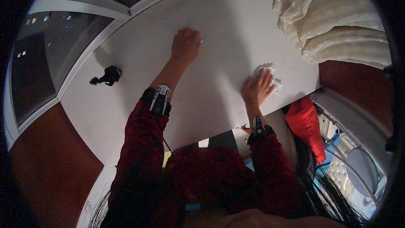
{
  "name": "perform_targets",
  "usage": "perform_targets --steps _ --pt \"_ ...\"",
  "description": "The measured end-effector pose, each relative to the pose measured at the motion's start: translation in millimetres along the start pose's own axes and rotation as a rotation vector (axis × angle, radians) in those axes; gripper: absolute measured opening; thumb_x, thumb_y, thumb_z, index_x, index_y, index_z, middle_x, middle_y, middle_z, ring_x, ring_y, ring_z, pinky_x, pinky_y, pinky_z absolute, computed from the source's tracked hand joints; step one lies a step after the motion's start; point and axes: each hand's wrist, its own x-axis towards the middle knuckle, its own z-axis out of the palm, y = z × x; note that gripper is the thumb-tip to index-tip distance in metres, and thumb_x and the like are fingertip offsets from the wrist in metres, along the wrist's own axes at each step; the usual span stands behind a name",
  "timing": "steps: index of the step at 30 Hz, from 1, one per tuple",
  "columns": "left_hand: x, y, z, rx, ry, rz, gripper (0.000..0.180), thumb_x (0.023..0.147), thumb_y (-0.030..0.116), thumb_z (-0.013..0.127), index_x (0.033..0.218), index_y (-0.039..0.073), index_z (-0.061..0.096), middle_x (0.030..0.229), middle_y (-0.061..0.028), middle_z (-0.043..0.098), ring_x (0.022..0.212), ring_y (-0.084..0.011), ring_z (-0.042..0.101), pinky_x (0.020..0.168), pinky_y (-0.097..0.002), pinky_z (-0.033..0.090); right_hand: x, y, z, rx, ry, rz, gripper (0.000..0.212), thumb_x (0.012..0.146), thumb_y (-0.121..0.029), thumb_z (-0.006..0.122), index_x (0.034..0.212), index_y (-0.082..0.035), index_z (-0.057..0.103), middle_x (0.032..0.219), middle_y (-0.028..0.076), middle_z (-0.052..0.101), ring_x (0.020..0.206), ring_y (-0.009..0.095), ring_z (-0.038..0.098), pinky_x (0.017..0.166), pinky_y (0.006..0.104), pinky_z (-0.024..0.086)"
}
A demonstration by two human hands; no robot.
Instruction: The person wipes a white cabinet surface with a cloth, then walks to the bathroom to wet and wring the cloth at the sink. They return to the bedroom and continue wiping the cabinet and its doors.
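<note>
My right hand (pixel 255 89) lies on a crumpled white cloth (pixel 276 85), pressing it to a broad white windowsill (pixel 202 88). Its fingers stretch over the cloth, whose edges show past the fingertips and along the hand's right side. Farther off and to the left, my left hand (pixel 185 44) rests on the sill with its fingers curled under. A small white bit shows at the right edge of that hand; I cannot tell what it is. Both wrists carry strapped black-and-white devices below the hands.
A small black object (pixel 110 75), perhaps a little tripod, stands on the sill at left. Window frames (pixel 90 61) border the sill's far and left sides. A gathered cream curtain (pixel 333 21) hangs at far right. A red garment (pixel 304 122) lies beyond the near right edge.
</note>
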Motion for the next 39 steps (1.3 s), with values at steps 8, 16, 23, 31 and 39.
perform_targets --steps 8,16,23,31,39 --pt "-52 -64 -10 0.189 0.025 -0.381 0.024 0.082 0.009 0.060 0.106 0.008 0.059 0.099 -0.0144 0.063 0.099 -0.0315 0.059 0.086 -0.0447 0.047 3 -2 -3 -0.018 -0.014 -0.003 0.066 0.092 -0.040 0.049 0.148 -0.010 0.031 0.156 0.015 0.025 0.145 0.035 0.020 0.113 0.0583 0.012" --pt "-159 -136 -1 0.188 0.522 -0.678 0.044 0.087 0.013 0.056 0.128 0.000 0.051 0.124 -0.0217 0.053 0.116 -0.0383 0.050 0.100 -0.0465 0.039 38 3 17 -0.098 -0.091 0.020 0.071 0.092 -0.047 0.049 0.149 -0.010 0.030 0.154 0.017 0.028 0.144 0.035 0.022 0.111 0.0616 0.016" --pt "-155 -142 10 0.293 0.498 -0.706 0.049 0.095 0.027 0.047 0.135 -0.001 0.046 0.135 -0.0231 0.047 0.126 -0.0375 0.043 0.107 -0.0461 0.033 254 -100 69 0.058 0.167 -0.381 0.074 0.091 -0.061 0.046 0.143 -0.009 0.039 0.147 0.016 0.038 0.137 0.038 0.031 0.103 0.0683 0.024" --pt "-154 -137 5 0.249 0.498 -0.719 0.048 0.096 0.029 0.046 0.135 0.002 0.046 0.138 -0.0208 0.045 0.127 -0.0374 0.042 0.110 -0.0478 0.030 125 -251 69 0.047 0.015 -0.974 0.072 0.086 -0.058 0.052 0.144 -0.018 0.038 0.153 0.006 0.032 0.141 0.030 0.028 0.103 0.0676 0.025" --pt "-155 -142 6 0.250 0.509 -0.752 0.048 0.095 0.029 0.046 0.134 0.001 0.047 0.137 -0.0202 0.046 0.127 -0.0360 0.042 0.108 -0.0487 0.032 -106 2 -47 0.090 -0.988 -1.166 0.060 0.075 0.001 0.057 0.133 -0.011 0.052 0.139 0.010 0.050 0.128 0.031 0.046 0.104 0.0455 0.040"
